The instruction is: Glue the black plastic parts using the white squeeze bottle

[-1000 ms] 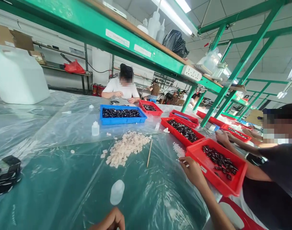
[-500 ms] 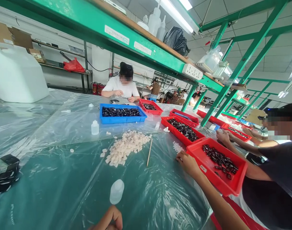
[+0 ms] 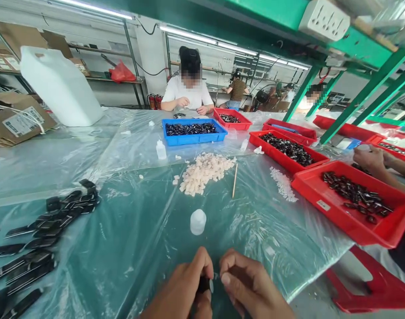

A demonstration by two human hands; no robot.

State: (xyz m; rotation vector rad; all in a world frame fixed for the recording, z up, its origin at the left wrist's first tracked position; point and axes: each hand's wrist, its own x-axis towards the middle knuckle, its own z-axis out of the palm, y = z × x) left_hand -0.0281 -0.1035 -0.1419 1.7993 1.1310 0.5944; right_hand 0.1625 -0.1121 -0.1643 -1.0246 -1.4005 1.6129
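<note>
Low in the view, my left hand (image 3: 180, 285) is closed round a small black piece (image 3: 203, 283), mostly hidden by the fingers, with a pale rounded edge showing at its right side. Close beside it, my right hand (image 3: 253, 283) has thumb and forefinger pinched together; whatever is between them is too small to make out. A whitish translucent bottle (image 3: 198, 222) stands just beyond both hands. Farther off are a heap of cream-coloured small pieces (image 3: 205, 173), a thin wooden stick (image 3: 234, 180) and a scatter of tiny clear pieces (image 3: 284, 184).
Black strap-like pieces (image 3: 49, 230) lie at left. A red tray (image 3: 342, 221) with black parts stands at right, a blue tray (image 3: 195, 138) farther back. A large white jug (image 3: 60, 88) is at far left. Co-workers sit across and at right.
My right hand has come from the clear pieces by the red tray to beside my left hand. The view has turned right and down, and more of my left hand shows.
</note>
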